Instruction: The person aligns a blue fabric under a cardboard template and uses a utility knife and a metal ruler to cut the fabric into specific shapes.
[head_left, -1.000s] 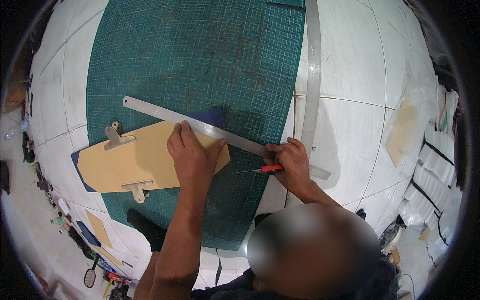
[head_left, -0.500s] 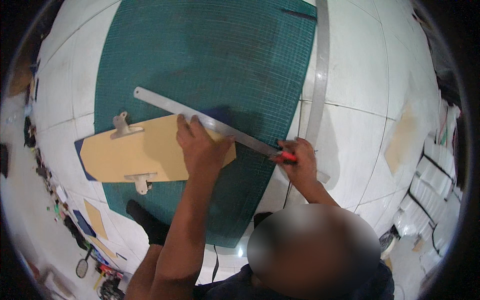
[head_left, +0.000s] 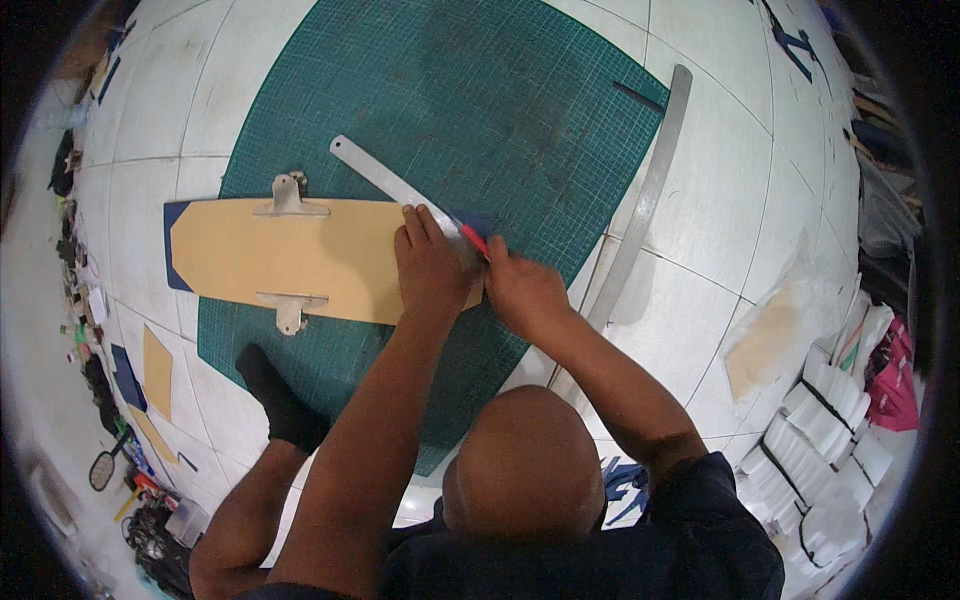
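My left hand (head_left: 432, 262) presses a steel ruler (head_left: 375, 175) down, its fingers bent over the metal. The ruler slants across the right end of a tan card template (head_left: 290, 245). Under the template lies a dark blue sheet (head_left: 178, 270), showing at the left end and beside the ruler. Two metal bulldog clips (head_left: 288, 198) grip the template's far and near edges. A red-handled utility knife (head_left: 474, 240) is in my right hand (head_left: 525, 292), closed round it, along the ruler's far side. The blade tip is too small to make out.
A green cutting mat (head_left: 480, 120) lies beneath on white floor tiles. Right of it runs a long metal straightedge (head_left: 652, 190). A dark strip (head_left: 638, 96) rests on the mat's far right corner. Wrapped white bundles (head_left: 800, 450) sit at the right; tan and blue pieces (head_left: 157, 375) at the left.
My right hand has brought the knife from the ruler's near right end up along it, close to my left hand. My left hand stays on the ruler. The whole view has shifted and turned.
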